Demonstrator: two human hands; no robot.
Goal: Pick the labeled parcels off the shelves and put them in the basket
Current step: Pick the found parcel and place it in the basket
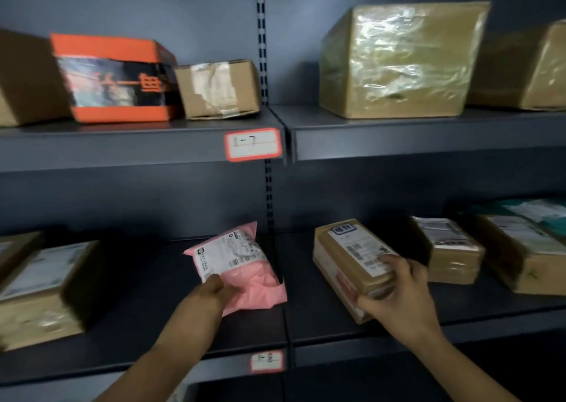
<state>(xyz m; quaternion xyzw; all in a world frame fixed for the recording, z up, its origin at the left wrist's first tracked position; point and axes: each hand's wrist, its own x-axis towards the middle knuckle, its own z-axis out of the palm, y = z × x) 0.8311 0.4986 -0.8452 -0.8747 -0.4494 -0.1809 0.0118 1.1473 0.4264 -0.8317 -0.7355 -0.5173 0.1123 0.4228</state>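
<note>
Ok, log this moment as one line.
left hand: grips pink mailer | right hand: grips brown box | both at lower shelf | basket: not in view

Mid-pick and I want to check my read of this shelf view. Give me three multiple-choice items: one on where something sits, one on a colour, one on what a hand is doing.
1. Where does the orange box stand?
A. on the upper shelf, left bay
B. on the lower shelf, right bay
C. in a hand

2. What colour is the mailer bag that the left hand grips?
A. green
B. pink
C. black

3. What is the right hand doing?
A. hanging idle
B. holding a pen
C. gripping a labelled brown box

Key: 1 A, it stands above and left of the shelf tag marked 1-7. 2 B, pink plastic shows round its white label. 3 C, its fingers lie on the label and its thumb is at the box's near end.
</note>
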